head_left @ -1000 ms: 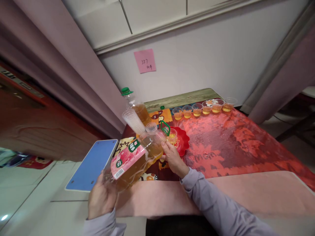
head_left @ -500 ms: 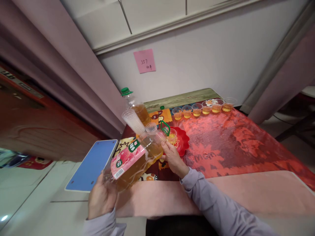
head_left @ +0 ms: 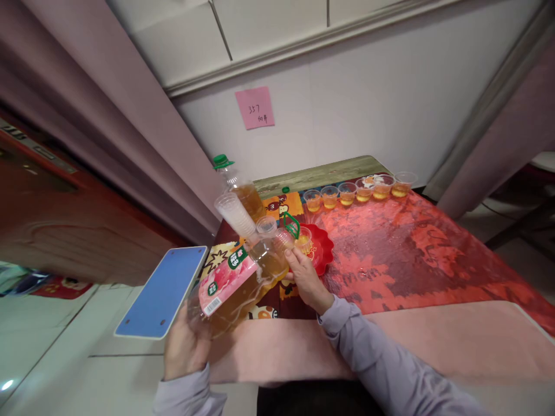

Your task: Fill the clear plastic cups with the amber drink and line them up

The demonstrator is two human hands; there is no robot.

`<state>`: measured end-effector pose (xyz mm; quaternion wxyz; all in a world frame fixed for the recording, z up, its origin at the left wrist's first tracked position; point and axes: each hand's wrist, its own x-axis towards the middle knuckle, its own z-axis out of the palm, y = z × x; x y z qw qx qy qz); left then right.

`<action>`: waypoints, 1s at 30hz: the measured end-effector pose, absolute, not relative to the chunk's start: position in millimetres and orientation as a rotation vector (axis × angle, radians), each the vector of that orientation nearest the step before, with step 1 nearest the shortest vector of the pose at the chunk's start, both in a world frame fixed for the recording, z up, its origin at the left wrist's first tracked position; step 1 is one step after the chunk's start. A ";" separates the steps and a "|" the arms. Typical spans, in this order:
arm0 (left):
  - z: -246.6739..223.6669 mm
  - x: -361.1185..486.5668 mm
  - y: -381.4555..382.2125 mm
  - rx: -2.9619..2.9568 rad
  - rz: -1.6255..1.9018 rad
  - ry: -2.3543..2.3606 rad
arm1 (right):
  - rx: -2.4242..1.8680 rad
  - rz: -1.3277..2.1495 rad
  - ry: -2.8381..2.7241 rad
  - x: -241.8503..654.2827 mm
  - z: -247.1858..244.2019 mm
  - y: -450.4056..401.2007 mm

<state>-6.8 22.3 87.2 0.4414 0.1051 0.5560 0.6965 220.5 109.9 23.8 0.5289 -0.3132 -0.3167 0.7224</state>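
Bottle [head_left: 243, 289] of amber drink, head view: tilted over the near left part of the table, base near left, neck pointing far right to the cup [head_left: 306, 236] in the red scalloped dish [head_left: 327, 245]. Left hand [head_left: 186, 344] cups the base, its underside fingers hidden. Right hand [head_left: 307, 280] is closed around the neck end, thumb on top, just beside the green handle [head_left: 292, 225].

Change over the last half second: left hand and base sit slightly further right; right hand and the cup in the dish look unmoved. Judged a small adjustment of tilt, the neck kept near that cup. Some yellow liquid shows in it; whether any is flowing, cannot tell.

Around: stacked clear cups [head_left: 235, 214] lean just beyond the bottle, a second bottle [head_left: 249, 199] upright behind them at far left. Green cap [head_left: 285, 189] lies at the far side. Six part-filled cups [head_left: 347, 195] line the far right.
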 end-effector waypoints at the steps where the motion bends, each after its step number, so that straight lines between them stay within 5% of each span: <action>1: 81.8 -6.6 22.7 0.236 1.730 1.367 | -0.765 1.703 -0.773 221.4 24.7 109.3; 30: 1.1 -9.3 15.3 0.113 1.851 1.040 | -0.779 1.243 -1.328 218.5 88.1 74.7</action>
